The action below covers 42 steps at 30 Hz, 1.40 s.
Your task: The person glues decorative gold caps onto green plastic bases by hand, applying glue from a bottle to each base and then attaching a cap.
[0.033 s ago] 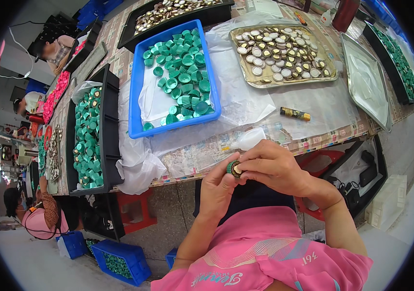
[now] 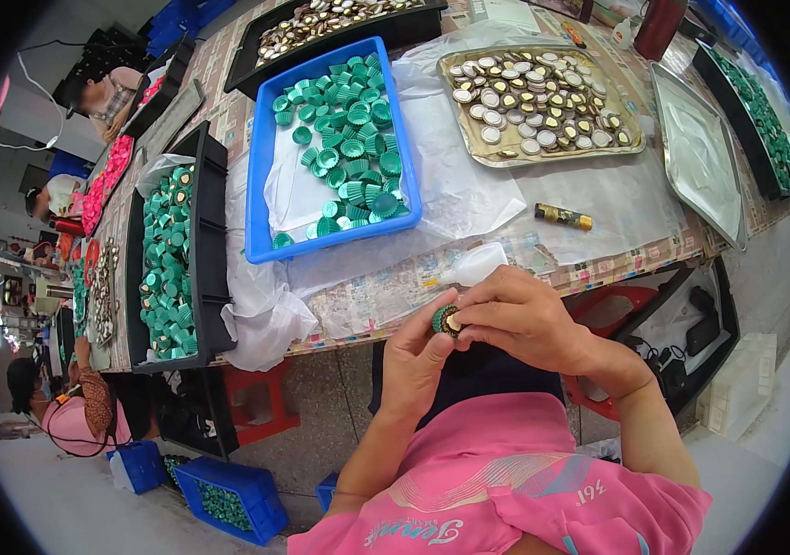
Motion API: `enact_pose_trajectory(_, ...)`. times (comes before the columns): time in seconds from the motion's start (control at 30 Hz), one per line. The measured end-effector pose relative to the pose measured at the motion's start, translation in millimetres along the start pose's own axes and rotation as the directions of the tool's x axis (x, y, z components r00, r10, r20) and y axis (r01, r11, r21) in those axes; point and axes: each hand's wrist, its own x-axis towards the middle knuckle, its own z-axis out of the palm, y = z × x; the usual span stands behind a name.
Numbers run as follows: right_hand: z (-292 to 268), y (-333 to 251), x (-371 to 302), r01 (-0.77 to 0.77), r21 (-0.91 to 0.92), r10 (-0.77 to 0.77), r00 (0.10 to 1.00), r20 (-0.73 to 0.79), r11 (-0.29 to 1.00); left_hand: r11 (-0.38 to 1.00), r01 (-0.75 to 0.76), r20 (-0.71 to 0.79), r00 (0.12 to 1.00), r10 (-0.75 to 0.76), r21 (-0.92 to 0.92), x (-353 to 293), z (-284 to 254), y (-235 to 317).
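Note:
My left hand (image 2: pixel 416 359) and my right hand (image 2: pixel 526 316) meet just below the table's front edge. Together they pinch a small green ribbed cap (image 2: pixel 446 320) with a gold insert showing in it. A white squeeze bottle (image 2: pixel 478 264) lies on the table right behind my right fingers. Further back stands a blue tray (image 2: pixel 258 176) with several loose green caps. To its right is a gold tray (image 2: pixel 543 157) of round gold and white inserts.
A black tray (image 2: pixel 212 240) of fitted green caps sits at the left, and an empty metal tray (image 2: pixel 700 153) at the right. A small gold-and-black tube (image 2: pixel 563 216) lies on the paper. A red stool (image 2: pixel 261 402) and blue crates (image 2: pixel 228 499) stand on the floor. Other people work at the far left.

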Motion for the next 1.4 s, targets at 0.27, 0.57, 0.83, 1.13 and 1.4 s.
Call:
enact_pose_trajectory(0.27,11.3,-4.5,1.1,0.051,0.037,-0.05,0.998,-0.037,0.998,0.99,0.017,-0.076,0.997,-0.006,0.143,-4.6,5.7,7.0)
enact_pose_trajectory(0.57,8.9,-5.9,-6.7,-0.043,0.125,0.054,0.995,-0.086,0.991,0.994,0.039,-0.114,0.992,-0.05,-0.104,-3.7,5.7,27.0)
enact_pose_trajectory(0.83,2.9,-14.3,-7.5,-0.067,0.128,0.074,0.996,-0.053,0.989,0.803,-0.262,-0.333,0.808,0.486,0.536,-19.8,-60.0,100.3)
enact_pose_trajectory(1.13,-5.8,-20.0,-11.3,-0.097,0.124,0.104,0.993,-0.057,0.988,0.399,-0.307,-0.301,0.321,0.898,0.864,-5.2,-109.4,193.1)
enact_pose_trajectory(1.4,-13.9,-25.6,-13.0,-0.072,0.123,0.08,0.995,-0.062,0.99,0.112,-0.227,0.106,0.766,0.634,0.967,74.2,-65.3,146.3)
